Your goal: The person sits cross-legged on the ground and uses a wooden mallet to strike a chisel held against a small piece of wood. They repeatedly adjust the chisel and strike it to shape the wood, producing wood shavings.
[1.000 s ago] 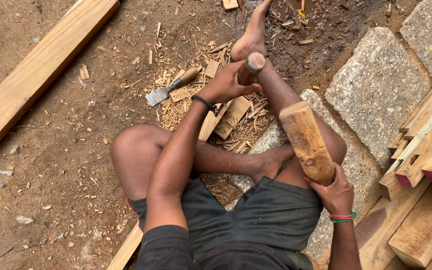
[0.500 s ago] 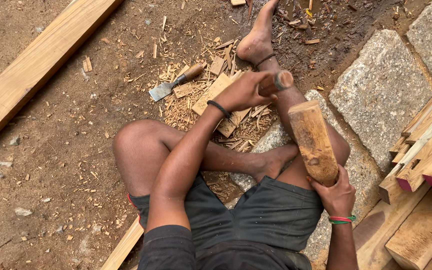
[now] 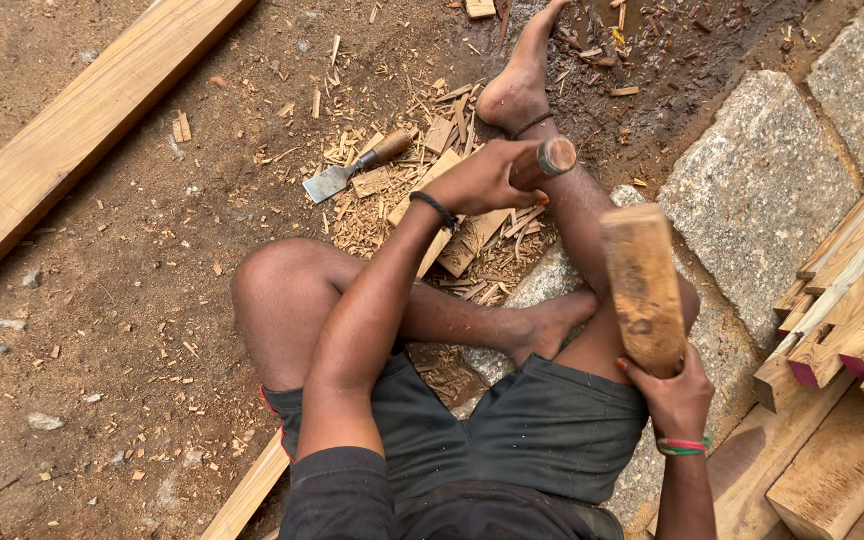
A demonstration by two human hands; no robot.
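Left grip (image 3: 487, 182) closing round a wooden-handled chisel (image 3: 544, 162), holding it over the outstretched leg (image 3: 577, 215). Right grip (image 3: 677, 400) clutching a thick wooden mallet (image 3: 642, 285), rising just beyond it. Second chisel (image 3: 352, 170) lying among wood chips (image 3: 422, 190), left of the left grip.
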